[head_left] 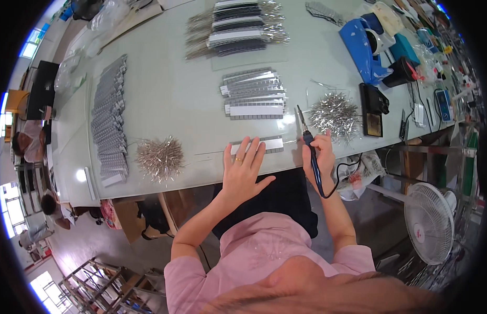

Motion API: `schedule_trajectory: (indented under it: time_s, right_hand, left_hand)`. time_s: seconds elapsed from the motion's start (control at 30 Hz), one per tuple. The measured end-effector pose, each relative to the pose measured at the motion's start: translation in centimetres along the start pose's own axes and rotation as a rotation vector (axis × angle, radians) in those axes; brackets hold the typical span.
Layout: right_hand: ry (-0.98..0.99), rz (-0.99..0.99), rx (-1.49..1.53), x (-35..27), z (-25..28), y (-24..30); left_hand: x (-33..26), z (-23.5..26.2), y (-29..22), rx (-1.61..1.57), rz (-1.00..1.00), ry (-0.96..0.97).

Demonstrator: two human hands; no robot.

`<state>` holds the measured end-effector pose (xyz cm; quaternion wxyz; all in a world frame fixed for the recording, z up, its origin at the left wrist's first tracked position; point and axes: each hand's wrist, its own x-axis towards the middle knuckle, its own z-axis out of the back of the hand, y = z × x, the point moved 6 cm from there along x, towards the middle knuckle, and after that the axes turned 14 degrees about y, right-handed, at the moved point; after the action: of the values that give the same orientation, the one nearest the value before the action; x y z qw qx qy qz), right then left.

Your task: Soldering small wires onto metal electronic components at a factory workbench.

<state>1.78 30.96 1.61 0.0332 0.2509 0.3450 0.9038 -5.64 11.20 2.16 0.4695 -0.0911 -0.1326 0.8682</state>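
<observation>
Flat on a grey-and-white strip (273, 144) near the table's front edge lies my left hand (244, 166), its fingers stretched out and a ring on one of them. My right hand (320, 157) is wrapped round a dark-handled soldering iron (308, 137), whose metal tip points away from me. A thin wire sticks out from the strip's right end, close to the right hand. Just beyond the strip lies a stack of similar strips (254, 110). To the right of the iron's tip is a heap of cut silvery wires (335, 116).
A second wire heap (160, 158) and a long row of grey strips (110, 112) lie at left. Bundled strips with wires (237, 36) sit at the back. At right stand a blue tape dispenser (359, 49) and a soldering iron stand (372, 110); a white fan (429, 222) is below.
</observation>
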Motion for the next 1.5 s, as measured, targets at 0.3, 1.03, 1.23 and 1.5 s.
schedule_trajectory:
  time_s: [0.3,1.03,1.23,1.5]
  right_hand:
    - [-0.155,-0.109,0.032,-1.2,2.2,-2.7]
    - [-0.345,-0.094,0.245,-1.1,2.2,-4.7]
    - [-0.303,-0.072,0.189,-0.5,2.9,-4.2]
    - [-0.215,-0.051,0.178,-0.4,1.3,-4.2]
  left_hand:
    - [-1.7,-0.9,-0.9,0.140,-0.174,-0.194]
    - [21.8,11.9,14.6,0.426,-0.142,-0.467]
    - [11.8,7.2,6.6,0.276,-0.235,-0.199]
    - [6.5,4.6,5.6,0.096,-0.104,-0.067]
